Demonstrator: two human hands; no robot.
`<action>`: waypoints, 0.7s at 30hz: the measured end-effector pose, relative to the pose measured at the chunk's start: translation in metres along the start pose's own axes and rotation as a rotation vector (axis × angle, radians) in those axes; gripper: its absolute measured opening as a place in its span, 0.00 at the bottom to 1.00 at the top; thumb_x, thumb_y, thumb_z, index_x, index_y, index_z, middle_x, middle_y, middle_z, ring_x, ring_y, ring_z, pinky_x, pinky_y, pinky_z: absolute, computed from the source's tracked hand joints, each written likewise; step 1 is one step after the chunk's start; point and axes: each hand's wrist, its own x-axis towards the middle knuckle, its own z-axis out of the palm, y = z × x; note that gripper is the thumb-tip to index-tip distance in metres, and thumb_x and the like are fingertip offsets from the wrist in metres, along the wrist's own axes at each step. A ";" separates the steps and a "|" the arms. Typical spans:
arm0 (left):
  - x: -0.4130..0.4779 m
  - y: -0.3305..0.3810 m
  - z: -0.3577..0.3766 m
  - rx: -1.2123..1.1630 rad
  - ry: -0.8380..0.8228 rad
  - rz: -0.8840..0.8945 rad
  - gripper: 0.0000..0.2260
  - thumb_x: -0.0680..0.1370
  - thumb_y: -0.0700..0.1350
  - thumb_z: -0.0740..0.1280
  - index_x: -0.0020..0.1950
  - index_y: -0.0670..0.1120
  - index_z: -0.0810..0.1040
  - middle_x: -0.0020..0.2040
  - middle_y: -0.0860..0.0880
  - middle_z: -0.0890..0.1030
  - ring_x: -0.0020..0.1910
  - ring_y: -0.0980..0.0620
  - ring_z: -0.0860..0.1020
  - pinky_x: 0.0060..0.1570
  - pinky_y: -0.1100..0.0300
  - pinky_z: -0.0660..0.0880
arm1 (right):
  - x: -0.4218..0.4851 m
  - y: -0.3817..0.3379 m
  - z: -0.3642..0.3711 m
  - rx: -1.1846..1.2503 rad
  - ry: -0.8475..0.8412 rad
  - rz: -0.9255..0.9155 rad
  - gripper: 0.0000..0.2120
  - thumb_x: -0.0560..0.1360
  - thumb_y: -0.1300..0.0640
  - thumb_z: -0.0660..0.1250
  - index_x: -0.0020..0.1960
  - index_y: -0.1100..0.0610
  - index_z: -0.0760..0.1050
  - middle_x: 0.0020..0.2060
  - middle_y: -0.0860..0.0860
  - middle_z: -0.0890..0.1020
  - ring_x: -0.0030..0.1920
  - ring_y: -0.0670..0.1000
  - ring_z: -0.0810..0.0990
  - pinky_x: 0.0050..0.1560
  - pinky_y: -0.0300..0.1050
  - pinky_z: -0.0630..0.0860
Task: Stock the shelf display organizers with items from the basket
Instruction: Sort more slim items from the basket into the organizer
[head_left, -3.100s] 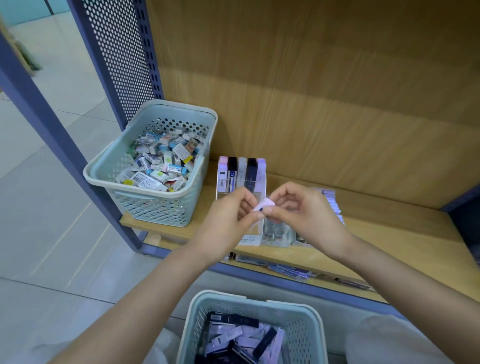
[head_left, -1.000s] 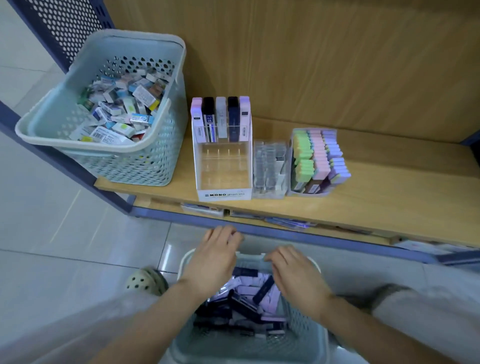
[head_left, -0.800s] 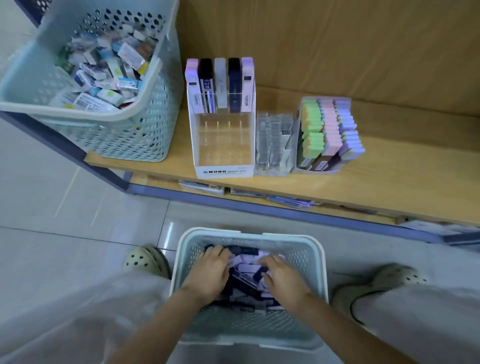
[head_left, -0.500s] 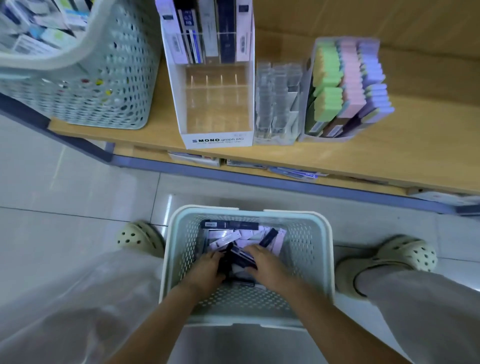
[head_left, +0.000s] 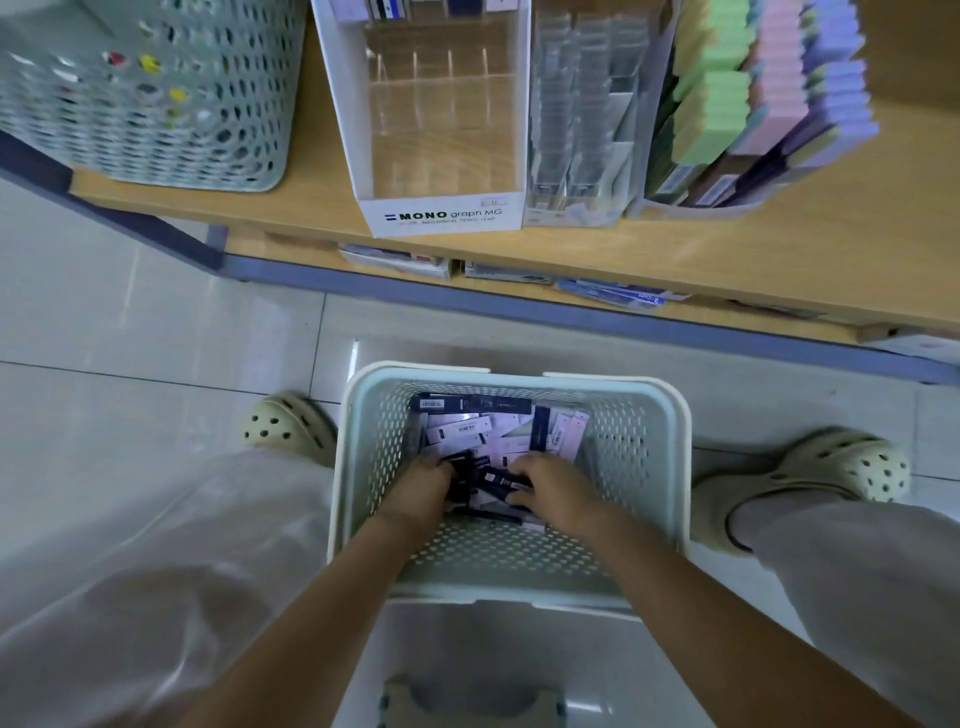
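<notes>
A pale green basket (head_left: 649, 467) stands on the floor between my feet, holding several flat black, white and lilac lead cases (head_left: 498, 426). Both hands are down inside it. My left hand (head_left: 423, 488) is curled around black cases. My right hand (head_left: 550, 486) rests with its fingers on a black case (head_left: 498, 480); whether it grips it I cannot tell. On the wooden shelf (head_left: 623, 249) above stands the white MONO organizer (head_left: 447, 215), its front compartments bare. A clear organizer (head_left: 576, 130) stands to its right.
A second pale green basket (head_left: 156, 104) of small boxes sits on the shelf's left end. An organizer of green, pink and lilac items (head_left: 753, 104) stands at the right. Flat packs (head_left: 509, 270) lie under the shelf edge. My shoes flank the floor basket.
My view has tilted down and closer to the floor basket. Both hands went from the shelf into the basket and now sift among the cases near its front wall.
</notes>
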 end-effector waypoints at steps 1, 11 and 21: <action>0.000 0.000 -0.001 0.019 0.013 -0.013 0.14 0.76 0.39 0.65 0.62 0.41 0.75 0.63 0.43 0.73 0.63 0.44 0.71 0.62 0.56 0.67 | -0.002 0.000 0.000 0.006 -0.013 0.004 0.20 0.76 0.55 0.68 0.66 0.60 0.72 0.62 0.57 0.75 0.61 0.56 0.74 0.58 0.44 0.70; -0.037 0.028 -0.041 -0.552 0.359 -0.080 0.09 0.75 0.40 0.69 0.37 0.46 0.72 0.34 0.51 0.73 0.35 0.52 0.72 0.35 0.68 0.65 | -0.027 -0.019 -0.010 0.267 0.151 0.052 0.14 0.80 0.61 0.57 0.65 0.58 0.66 0.53 0.59 0.81 0.50 0.57 0.80 0.51 0.49 0.77; -0.050 0.094 -0.066 -1.187 0.458 -0.052 0.09 0.70 0.34 0.73 0.38 0.46 0.78 0.30 0.54 0.79 0.28 0.65 0.76 0.35 0.73 0.73 | -0.075 -0.045 -0.035 0.784 0.396 -0.078 0.14 0.77 0.56 0.65 0.60 0.61 0.72 0.52 0.58 0.81 0.54 0.57 0.79 0.58 0.57 0.74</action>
